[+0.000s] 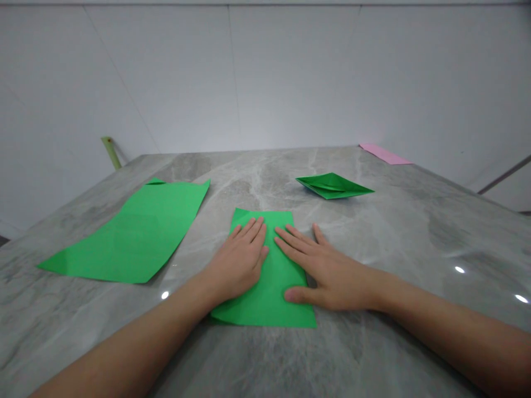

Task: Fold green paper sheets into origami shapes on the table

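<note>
A small green rectangular paper sheet point(276, 309) is lying in front of the person on a grey, marble-patterned tabletop point(265, 365), with both hands resting over it. The left hand point(240, 262) is reaching across the sheet's left edge, flattened out, fingers nearly together and thumb just beside them, gripping nothing. The right hand point(321, 271) is coming in over the right edge, fingers extended, thumb angled well away, little finger sticking out past the paper; it is not grasping anything either. Both hands are probably pressing down to stop the sheet from shifting, one on each side so the pressure is balancing out. The sheet's lower left corner is curling slightly (folded or single layer, cannot tell).

A large green paper sheet with curling edges point(141, 232) is lying to the left, apart from the hands, likely sitting there to leave the middle free. A folded green diamond-shaped paper piece point(334, 186) is resting beyond the right hand, seemingly set out of the way. A flat pink paper piece point(385, 154) is lying at the far right edge, near the white panelled wall point(186, 83).
</note>
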Demonstrator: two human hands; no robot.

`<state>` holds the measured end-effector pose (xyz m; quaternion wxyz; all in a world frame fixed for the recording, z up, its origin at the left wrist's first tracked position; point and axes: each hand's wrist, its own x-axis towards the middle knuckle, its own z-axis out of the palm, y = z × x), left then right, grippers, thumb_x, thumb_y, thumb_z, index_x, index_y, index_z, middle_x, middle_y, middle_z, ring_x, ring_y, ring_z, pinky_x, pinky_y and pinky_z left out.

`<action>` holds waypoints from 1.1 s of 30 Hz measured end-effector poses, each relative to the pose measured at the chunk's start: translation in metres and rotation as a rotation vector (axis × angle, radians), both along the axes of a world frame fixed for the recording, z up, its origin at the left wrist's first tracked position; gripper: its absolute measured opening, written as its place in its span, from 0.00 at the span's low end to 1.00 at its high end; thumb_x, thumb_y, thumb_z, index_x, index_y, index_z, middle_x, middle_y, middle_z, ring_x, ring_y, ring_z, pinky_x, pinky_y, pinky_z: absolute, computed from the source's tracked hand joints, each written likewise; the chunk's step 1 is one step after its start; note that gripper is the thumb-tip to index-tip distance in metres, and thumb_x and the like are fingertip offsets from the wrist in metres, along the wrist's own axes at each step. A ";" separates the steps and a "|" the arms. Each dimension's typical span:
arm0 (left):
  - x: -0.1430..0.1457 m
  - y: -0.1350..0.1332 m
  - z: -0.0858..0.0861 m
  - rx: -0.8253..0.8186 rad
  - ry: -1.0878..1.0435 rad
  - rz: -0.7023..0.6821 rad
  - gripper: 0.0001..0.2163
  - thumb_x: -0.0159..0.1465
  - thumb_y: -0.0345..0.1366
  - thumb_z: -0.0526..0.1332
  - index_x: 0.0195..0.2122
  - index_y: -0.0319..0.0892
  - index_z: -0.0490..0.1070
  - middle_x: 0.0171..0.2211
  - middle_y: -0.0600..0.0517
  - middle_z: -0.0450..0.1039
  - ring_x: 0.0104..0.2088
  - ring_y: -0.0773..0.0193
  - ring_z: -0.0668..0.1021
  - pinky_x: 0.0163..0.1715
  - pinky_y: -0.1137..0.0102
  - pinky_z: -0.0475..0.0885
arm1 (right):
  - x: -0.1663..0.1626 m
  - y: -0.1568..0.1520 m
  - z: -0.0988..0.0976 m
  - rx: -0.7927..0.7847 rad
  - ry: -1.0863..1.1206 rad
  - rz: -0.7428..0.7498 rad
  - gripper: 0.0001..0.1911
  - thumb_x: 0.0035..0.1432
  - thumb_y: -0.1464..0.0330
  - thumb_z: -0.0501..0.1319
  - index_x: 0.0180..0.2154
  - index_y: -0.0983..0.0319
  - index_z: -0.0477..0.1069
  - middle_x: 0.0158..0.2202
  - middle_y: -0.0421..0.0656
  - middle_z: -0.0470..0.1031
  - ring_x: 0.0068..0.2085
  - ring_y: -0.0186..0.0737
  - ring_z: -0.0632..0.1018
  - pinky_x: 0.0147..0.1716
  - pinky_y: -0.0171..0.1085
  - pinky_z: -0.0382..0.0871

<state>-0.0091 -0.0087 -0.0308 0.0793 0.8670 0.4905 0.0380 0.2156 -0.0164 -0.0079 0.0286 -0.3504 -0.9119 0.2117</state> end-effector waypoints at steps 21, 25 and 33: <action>-0.010 -0.006 0.025 -0.209 0.072 -0.311 0.36 0.69 0.58 0.46 0.71 0.43 0.38 0.71 0.41 0.33 0.70 0.42 0.40 0.61 0.34 0.36 | 0.031 0.034 -0.004 0.111 -0.090 -0.240 0.43 0.57 0.45 0.58 0.67 0.58 0.54 0.70 0.49 0.49 0.69 0.73 0.45 0.59 0.77 0.34; -0.010 -0.009 0.025 -0.214 0.063 -0.299 0.47 0.61 0.64 0.55 0.71 0.42 0.38 0.71 0.36 0.32 0.70 0.36 0.39 0.57 0.29 0.32 | 0.026 0.036 -0.015 0.130 -0.052 -0.352 0.46 0.57 0.43 0.57 0.68 0.61 0.54 0.71 0.54 0.47 0.69 0.74 0.46 0.58 0.78 0.38; -0.010 -0.006 0.027 -0.243 0.036 -0.302 0.49 0.58 0.63 0.58 0.71 0.42 0.38 0.71 0.36 0.30 0.69 0.34 0.39 0.56 0.28 0.31 | 0.013 0.032 -0.013 -0.249 0.768 -0.447 0.41 0.56 0.57 0.61 0.67 0.59 0.51 0.70 0.51 0.53 0.68 0.54 0.58 0.64 0.57 0.56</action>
